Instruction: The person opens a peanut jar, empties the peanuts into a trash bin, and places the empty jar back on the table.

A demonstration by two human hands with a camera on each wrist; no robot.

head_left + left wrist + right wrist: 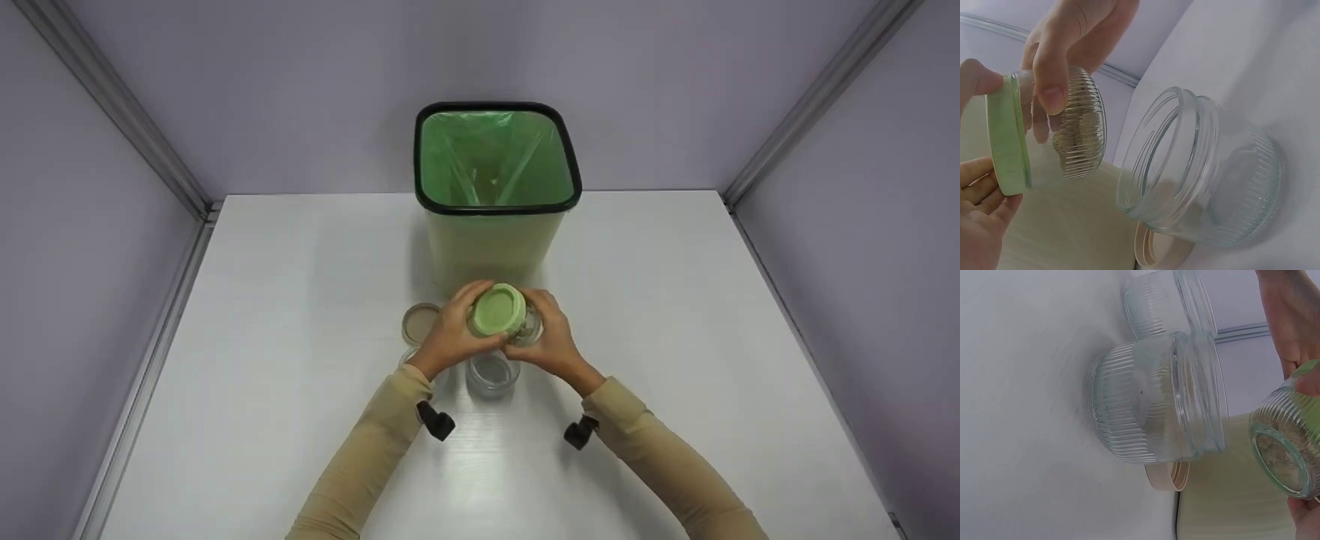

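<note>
Left hand (450, 334): curled round the green lid (496, 310) from the left of centre frame; in the left wrist view its fingers (979, 188) and thumb lie on the lid's rim.
Right hand (546, 337): wrapped round the glass body of the small jar (525, 324), just right of centre; in the left wrist view its fingers (1053, 67) cross the ribbed glass.
Small jar: held in the air between both hands at centre frame, tilted so the lid faces up toward the head camera; pale brownish stuff shows through its ribbed base (1286, 450).
Open jar (491, 373): empty ribbed glass, lidless, standing on the surface just below the hands.
Second open jar (1165, 301): ribbed glass, beside the first, upper part of the right wrist view; mostly hidden under the left hand in the head view.
Loose beige lid (418, 322): lying on the surface just left of the left hand.
Bin (495, 247): pale, black-rimmed, lined with a green bag, standing just above the hands at upper centre.
Surface (675, 337): white, with lilac walls around it.
</note>
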